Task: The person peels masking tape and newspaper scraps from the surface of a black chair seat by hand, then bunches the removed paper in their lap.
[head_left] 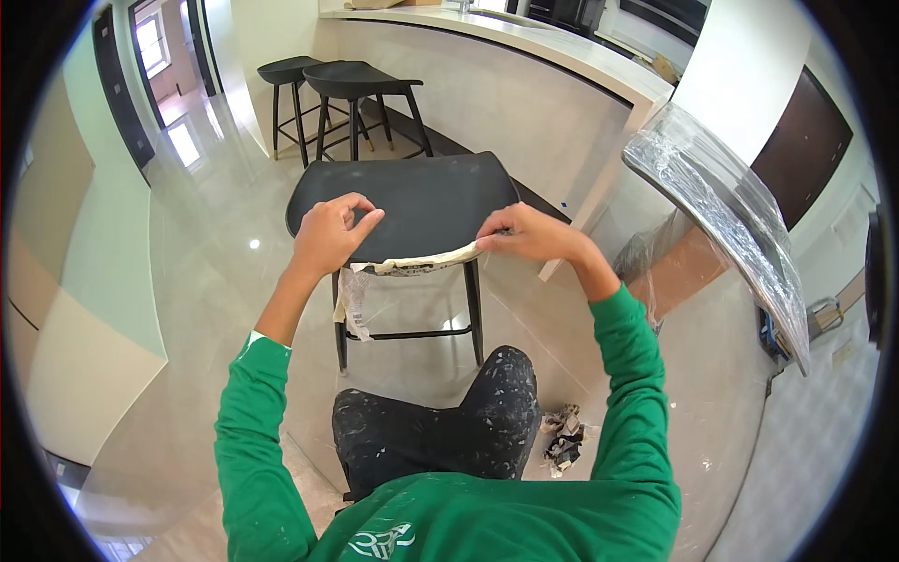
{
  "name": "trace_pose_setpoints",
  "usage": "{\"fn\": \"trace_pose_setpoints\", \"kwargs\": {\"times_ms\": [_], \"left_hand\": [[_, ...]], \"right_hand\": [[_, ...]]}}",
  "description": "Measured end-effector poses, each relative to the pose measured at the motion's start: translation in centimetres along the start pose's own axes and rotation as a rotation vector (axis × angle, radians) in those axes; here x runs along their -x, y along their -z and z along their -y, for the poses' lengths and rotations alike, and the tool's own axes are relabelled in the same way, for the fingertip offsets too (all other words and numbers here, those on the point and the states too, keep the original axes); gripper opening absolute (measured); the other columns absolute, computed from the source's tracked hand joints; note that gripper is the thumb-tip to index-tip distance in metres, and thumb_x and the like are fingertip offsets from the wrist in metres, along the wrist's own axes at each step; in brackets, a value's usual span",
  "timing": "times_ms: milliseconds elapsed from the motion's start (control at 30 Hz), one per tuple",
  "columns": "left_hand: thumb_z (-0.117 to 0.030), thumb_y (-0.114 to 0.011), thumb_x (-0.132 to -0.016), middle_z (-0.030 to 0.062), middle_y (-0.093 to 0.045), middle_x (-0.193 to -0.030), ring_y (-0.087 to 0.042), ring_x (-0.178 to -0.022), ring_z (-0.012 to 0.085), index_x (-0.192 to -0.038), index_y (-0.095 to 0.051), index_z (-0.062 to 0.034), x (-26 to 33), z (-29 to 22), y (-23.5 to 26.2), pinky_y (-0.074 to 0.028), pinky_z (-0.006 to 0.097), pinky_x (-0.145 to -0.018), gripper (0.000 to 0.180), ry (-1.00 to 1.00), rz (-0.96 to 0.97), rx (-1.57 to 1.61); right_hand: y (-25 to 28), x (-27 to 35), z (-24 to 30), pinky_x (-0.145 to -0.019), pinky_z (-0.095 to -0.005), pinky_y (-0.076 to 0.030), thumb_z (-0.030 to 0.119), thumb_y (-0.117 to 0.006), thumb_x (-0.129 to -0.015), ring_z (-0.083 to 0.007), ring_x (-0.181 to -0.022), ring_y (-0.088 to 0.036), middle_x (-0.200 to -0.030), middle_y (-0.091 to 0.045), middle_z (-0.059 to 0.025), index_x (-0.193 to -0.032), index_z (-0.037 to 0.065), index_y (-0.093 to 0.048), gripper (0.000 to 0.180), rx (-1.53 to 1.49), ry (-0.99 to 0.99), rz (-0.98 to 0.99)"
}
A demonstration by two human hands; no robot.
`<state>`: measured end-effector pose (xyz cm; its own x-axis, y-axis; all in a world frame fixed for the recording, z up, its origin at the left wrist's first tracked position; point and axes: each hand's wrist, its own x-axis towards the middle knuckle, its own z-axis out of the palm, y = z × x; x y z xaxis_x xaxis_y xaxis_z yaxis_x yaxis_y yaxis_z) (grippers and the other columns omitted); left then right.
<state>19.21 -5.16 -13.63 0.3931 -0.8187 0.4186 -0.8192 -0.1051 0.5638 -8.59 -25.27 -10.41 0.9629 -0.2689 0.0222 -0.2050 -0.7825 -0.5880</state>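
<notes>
A black bar stool [412,201] stands right in front of me. Along the near edge of its seat runs a strip of pale tape with clear plastic film [426,263] hanging below it. My left hand [328,234] pinches the strip's left end at the seat's front left corner. The strip's right end is held by my right hand [529,234] at the front right corner. A crumpled bit of film [353,302] dangles under the left hand. Both sleeves are green.
Two more black stools [351,84] stand farther back along a pale curved counter [524,84]. A plastic-wrapped stool seat [721,206] is at the right. Crumpled tape scraps [564,438] lie on the glossy tiled floor [215,234] by my paint-spattered knee [487,412].
</notes>
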Motion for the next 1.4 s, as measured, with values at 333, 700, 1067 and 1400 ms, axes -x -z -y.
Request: {"fn": "trace_pose_setpoints", "kwargs": {"times_ms": [333, 700, 1067, 1400], "left_hand": [[-0.04, -0.072, -0.092, 0.003, -0.049, -0.052, -0.048, -0.049, 0.0179, -0.098, -0.075, -0.0084, -0.1, -0.7, 0.2, -0.038, 0.036, -0.054, 0.032, 0.027, 0.054, 0.021], [-0.036, -0.074, -0.092, 0.0014, -0.039, -0.052, -0.037, -0.049, 0.0133, -0.1, -0.074, -0.0064, 0.1, -0.8, 0.3, -0.03, 0.035, -0.051, 0.031, 0.035, 0.067, -0.019], [-0.044, -0.072, -0.09, 0.0048, -0.058, -0.057, -0.058, -0.056, 0.0206, -0.1, -0.076, -0.0082, -0.5, -0.8, 0.6, -0.045, 0.037, -0.058, 0.038, 0.083, 0.102, -0.054], [-0.037, -0.073, -0.093, 0.0019, -0.044, -0.052, -0.041, -0.049, 0.0138, -0.098, -0.074, -0.0056, -0.4, -0.5, 0.0, -0.033, 0.035, -0.052, 0.032, 0.053, 0.037, 0.022]], "right_hand": [[-5.8, 1.9, -1.9, -0.088, -0.0352, -0.05, 0.014, -0.072, -0.092, -0.0238, -0.098, -0.061, -0.101, -0.071, -0.0073, -0.1, 0.005, -0.068, 0.013, 0.081, 0.377, -0.586], [-1.1, -2.3, 3.7, -0.085, -0.0333, -0.05, 0.03, -0.073, -0.095, -0.0161, -0.092, -0.063, -0.1, -0.071, -0.0064, -0.113, 0.002, -0.074, 0.034, -0.151, -0.189, 0.103], [0.1, -5.9, 3.8, -0.075, -0.0301, -0.047, 0.027, -0.072, -0.095, -0.0112, -0.083, -0.058, -0.087, -0.066, 0.0018, -0.105, 0.005, -0.071, 0.024, -0.214, -0.2, 0.46], [-7.4, 0.7, 1.7, -0.081, -0.0384, -0.048, 0.005, -0.068, -0.094, -0.0279, -0.095, -0.057, -0.1, -0.059, -0.0109, -0.102, 0.004, -0.06, 0.012, 0.128, 0.633, -0.51]]}}
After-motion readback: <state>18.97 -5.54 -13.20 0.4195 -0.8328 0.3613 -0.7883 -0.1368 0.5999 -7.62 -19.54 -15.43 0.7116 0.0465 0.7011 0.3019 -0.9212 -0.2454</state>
